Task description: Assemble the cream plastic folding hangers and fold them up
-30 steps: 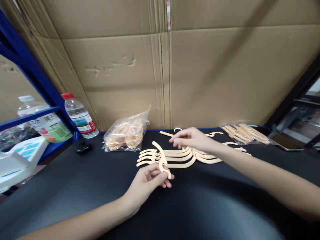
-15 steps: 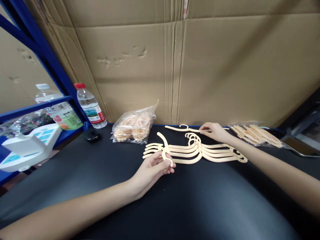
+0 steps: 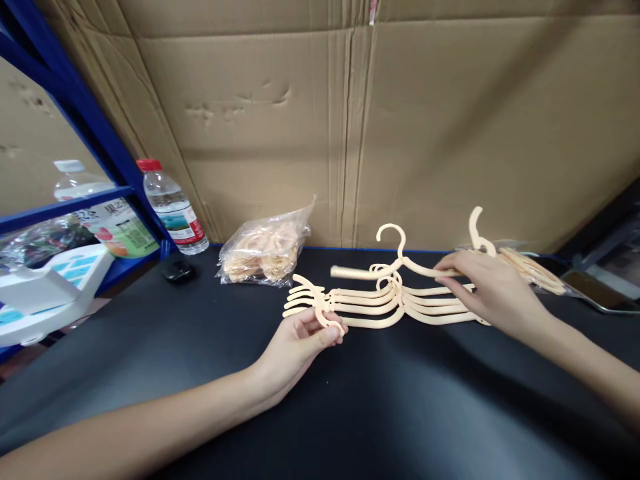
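Note:
My left hand (image 3: 300,343) is closed on a small cream plastic hanger end piece (image 3: 316,300), curved and held between thumb and fingers. It is just in front of the left ends of several cream hangers (image 3: 373,321) lying nested on the black table. My right hand (image 3: 493,290) grips the right arm of another cream hanger (image 3: 423,269), lifted above the nested ones with its hook upward. A curved end piece on this hanger's right side rises behind the hand. The hanger's left tip is plain and slightly blurred.
A clear bag of cream curved pieces (image 3: 265,250) lies at the back. Another bag of cream rods (image 3: 537,270) is partly behind my right hand, beside a dark phone-like slab (image 3: 600,290). At left are a water bottle (image 3: 177,213), a black mouse (image 3: 178,268) and a white tape dispenser (image 3: 55,293).
My right hand has picked up the hanger from the back of the table and brought it nearer and to the right, turning its hook upright. The left hand's end piece has tilted left.

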